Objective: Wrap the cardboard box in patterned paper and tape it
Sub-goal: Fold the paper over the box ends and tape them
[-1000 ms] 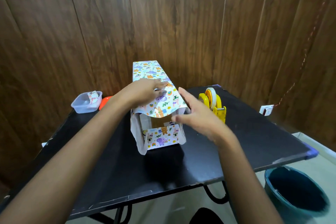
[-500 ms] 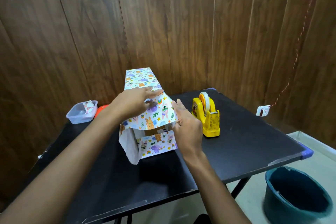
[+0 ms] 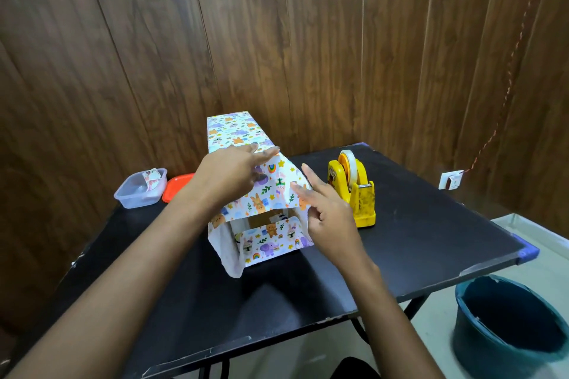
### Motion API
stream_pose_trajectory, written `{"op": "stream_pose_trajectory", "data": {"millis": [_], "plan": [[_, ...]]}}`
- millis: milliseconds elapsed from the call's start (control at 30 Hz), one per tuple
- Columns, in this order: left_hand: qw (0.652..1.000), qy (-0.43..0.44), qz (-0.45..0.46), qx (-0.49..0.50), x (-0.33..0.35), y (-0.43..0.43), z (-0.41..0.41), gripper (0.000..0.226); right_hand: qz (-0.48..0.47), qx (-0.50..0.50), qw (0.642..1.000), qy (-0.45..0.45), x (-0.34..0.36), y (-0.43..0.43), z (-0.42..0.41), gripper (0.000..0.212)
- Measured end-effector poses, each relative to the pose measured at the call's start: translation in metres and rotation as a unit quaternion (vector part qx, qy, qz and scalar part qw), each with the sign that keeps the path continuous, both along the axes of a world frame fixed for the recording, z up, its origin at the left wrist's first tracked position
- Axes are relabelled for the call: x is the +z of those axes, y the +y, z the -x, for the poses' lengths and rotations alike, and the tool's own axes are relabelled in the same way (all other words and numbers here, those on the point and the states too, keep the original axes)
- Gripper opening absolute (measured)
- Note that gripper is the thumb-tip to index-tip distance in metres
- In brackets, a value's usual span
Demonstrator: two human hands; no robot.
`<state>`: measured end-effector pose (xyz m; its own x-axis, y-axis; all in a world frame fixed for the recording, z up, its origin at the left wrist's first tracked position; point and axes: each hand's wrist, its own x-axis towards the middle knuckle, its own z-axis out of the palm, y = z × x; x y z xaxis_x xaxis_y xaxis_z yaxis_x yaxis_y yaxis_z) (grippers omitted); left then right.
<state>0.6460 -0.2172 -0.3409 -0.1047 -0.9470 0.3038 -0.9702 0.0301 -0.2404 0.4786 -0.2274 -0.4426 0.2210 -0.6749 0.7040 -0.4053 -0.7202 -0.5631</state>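
Left hand (image 3: 229, 175) lies flat on top of the wrapped box, fingers straight, pressing the patterned paper (image 3: 271, 191) down at the near top edge. Below its palm the top flap slopes over the open end. Under the flap a strip of bare cardboard box (image 3: 258, 219) shows, with a lower paper flap folded up beneath it.

Right hand (image 3: 326, 215) is at the right side of that end — fingers loosely spread, two of them straight against the flap's right edge, the lower ones bent. Cannot tell whether they nip the paper.

Box runs lengthwise away from both hands on the black table (image 3: 431, 240).

Just beyond the right hand: yellow tape dispenser (image 3: 354, 191), upright, apart from the paper. Left of the left forearm — clear tub (image 3: 138, 194) with a paper scrap inside, orange lid (image 3: 177, 188) beside it. Teal bucket (image 3: 474, 348) on the floor, right of the right forearm
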Motion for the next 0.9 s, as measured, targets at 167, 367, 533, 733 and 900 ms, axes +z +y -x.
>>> {"op": "stream_pose_trajectory", "data": {"millis": [167, 367, 533, 733, 900], "plan": [[1.000, -0.016, 0.004, 0.005, -0.002, 0.000, 0.001, 0.058, -0.131, 0.015, 0.991, -0.026, 0.031, 0.011, 0.006, 0.032], [1.000, -0.009, 0.009, 0.005, -0.005, 0.001, 0.000, 0.057, -0.187, -0.060, 0.976, 0.091, 0.076, -0.030, -0.022, 0.039], [1.000, 0.016, 0.018, -0.006, -0.007, -0.001, -0.002, 0.053, -0.212, -0.041, 0.967, 0.137, 0.088, -0.037, -0.021, 0.026], [0.994, 0.104, 0.043, -0.013, -0.003, -0.005, -0.002, 0.039, -0.202, -0.073, 0.958, 0.190, 0.097, -0.036, -0.033, 0.031], [0.982, 0.179, 0.020, -0.056, 0.002, -0.012, -0.003, 0.035, -0.216, -0.049, 0.964, 0.147, 0.099, -0.035, -0.022, 0.035]]}}
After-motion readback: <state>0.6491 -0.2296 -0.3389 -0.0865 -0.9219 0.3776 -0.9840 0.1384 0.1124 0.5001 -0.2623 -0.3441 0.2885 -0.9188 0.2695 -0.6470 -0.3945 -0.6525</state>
